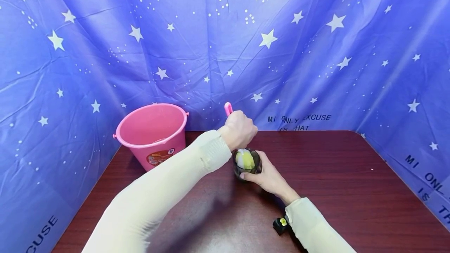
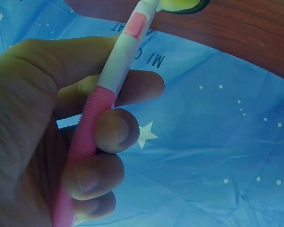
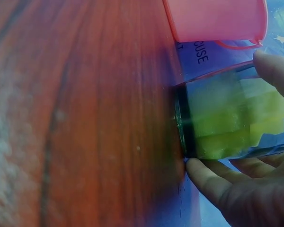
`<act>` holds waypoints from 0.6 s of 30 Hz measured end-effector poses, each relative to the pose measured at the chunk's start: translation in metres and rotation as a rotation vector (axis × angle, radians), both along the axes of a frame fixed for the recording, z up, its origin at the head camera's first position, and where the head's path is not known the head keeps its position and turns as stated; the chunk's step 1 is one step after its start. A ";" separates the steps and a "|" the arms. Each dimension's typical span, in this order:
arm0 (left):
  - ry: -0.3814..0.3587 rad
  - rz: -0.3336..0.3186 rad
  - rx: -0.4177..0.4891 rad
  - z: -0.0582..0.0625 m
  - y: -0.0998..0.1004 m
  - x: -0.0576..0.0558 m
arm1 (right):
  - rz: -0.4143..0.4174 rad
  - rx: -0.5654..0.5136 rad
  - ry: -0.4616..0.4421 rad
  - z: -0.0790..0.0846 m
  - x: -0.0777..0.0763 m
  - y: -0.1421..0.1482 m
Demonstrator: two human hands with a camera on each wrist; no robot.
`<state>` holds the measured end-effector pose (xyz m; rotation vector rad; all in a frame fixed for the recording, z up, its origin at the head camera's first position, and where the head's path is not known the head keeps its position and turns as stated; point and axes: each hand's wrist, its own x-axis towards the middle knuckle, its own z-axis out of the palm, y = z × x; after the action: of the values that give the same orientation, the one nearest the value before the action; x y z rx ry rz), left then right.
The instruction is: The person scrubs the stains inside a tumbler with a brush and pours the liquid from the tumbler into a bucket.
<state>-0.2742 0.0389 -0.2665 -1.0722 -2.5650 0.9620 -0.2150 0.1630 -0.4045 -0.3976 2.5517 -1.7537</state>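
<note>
My left hand [image 1: 240, 129] grips the pink and white ribbed handle [image 2: 89, 124] of a cup brush. The brush's yellow and white sponge head [image 1: 245, 159] sits in the mouth of a dark see-through glass [image 1: 240, 175]. In the right wrist view, the yellow-green sponge shows through the glass wall. Fingers and thumb of my right hand [image 1: 270, 178] curl round the glass from the right. Its base stays close to the dark red tabletop [image 3: 94, 123]. The handle's pink end sticks up above my left fist in the head view.
A pink bucket [image 1: 151, 124] with a sticker on its side stands at the table's back left. Blue curtains [image 1: 211, 42] with stars enclose the back and sides. A small black device [image 1: 280, 225] hangs at my right wrist.
</note>
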 end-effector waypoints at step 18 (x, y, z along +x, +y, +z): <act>-0.010 -0.041 0.020 0.000 -0.006 0.011 | -0.004 0.009 0.017 -0.002 -0.002 0.001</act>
<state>-0.2635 0.0333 -0.2662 -1.1223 -2.5446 0.9217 -0.2171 0.1636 -0.4065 -0.4092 2.5720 -1.7472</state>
